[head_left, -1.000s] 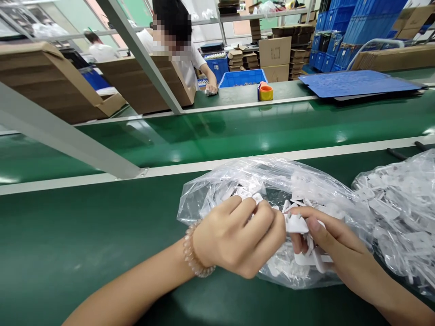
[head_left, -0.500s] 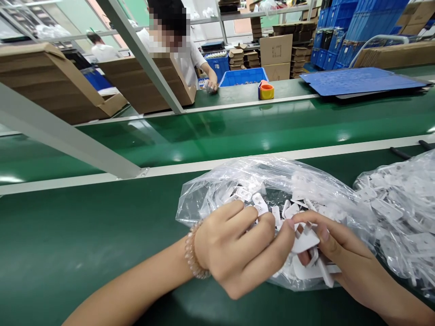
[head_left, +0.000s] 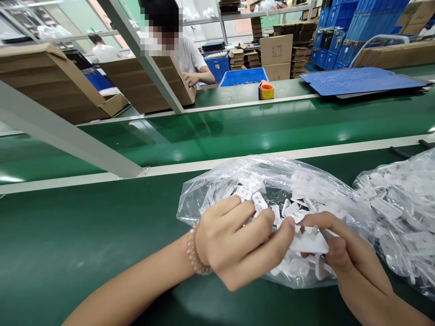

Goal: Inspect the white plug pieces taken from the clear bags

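My left hand [head_left: 238,244] and my right hand [head_left: 343,253] meet over a clear plastic bag [head_left: 272,176] full of small white plastic parts, lying on the green table [head_left: 84,235]. Both hands pinch one white plastic part [head_left: 309,242] between thumb and fingers, just above the bag's opening. My left wrist wears a beaded bracelet [head_left: 194,251]. More white parts lie loose in the bag under my fingers.
A second clear bag of white parts [head_left: 401,217] lies at the right. A green conveyor belt [head_left: 238,131] runs behind. Across it a person sits by cardboard boxes [head_left: 142,86]; a blue bin [head_left: 243,77], orange tape roll [head_left: 265,92] and blue sheets [head_left: 356,81] lie beyond.
My right hand has turned the white part and lifted it a little, the left thumb now pressing on it. The person across the belt has drawn the hand back from the table.
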